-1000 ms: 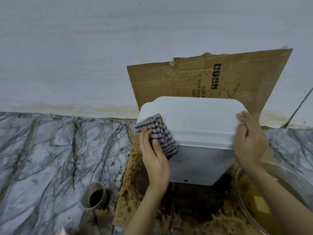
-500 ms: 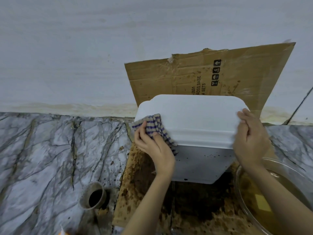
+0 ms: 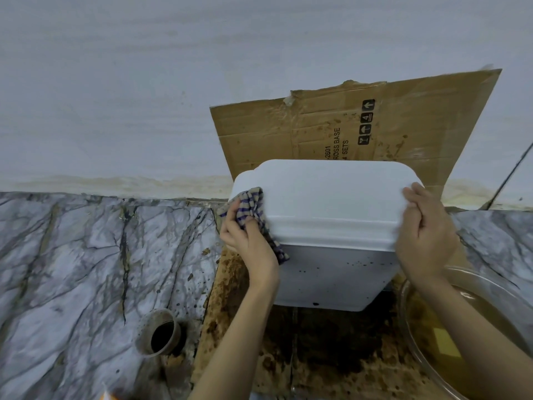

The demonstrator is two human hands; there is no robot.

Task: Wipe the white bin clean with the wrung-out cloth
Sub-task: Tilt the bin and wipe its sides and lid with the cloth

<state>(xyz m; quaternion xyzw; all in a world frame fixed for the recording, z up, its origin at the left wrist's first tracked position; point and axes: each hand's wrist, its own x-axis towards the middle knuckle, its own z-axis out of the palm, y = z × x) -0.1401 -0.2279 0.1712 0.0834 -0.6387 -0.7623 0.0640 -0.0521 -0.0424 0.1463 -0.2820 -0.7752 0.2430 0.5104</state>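
Observation:
A white bin (image 3: 331, 215) with its lid shut stands on stained cardboard in the middle right. Dark specks dot its front wall. My left hand (image 3: 249, 243) presses a checked blue-and-beige cloth (image 3: 253, 204) against the lid's left front corner; the cloth hangs down over the lid's edge. My right hand (image 3: 424, 229) grips the lid's right end, fingers over the top and palm on the side.
Stained cardboard (image 3: 317, 350) covers the floor under the bin and leans on the wall (image 3: 375, 125) behind it. A clear bowl of brownish water (image 3: 432, 336) sits at the right. A small dirty cup (image 3: 160, 333) stands on the marble floor at the lower left.
My left hand has slid the cloth leftward and a little up along the lid's front left corner, bunching it. My right hand has kept its hold on the right end.

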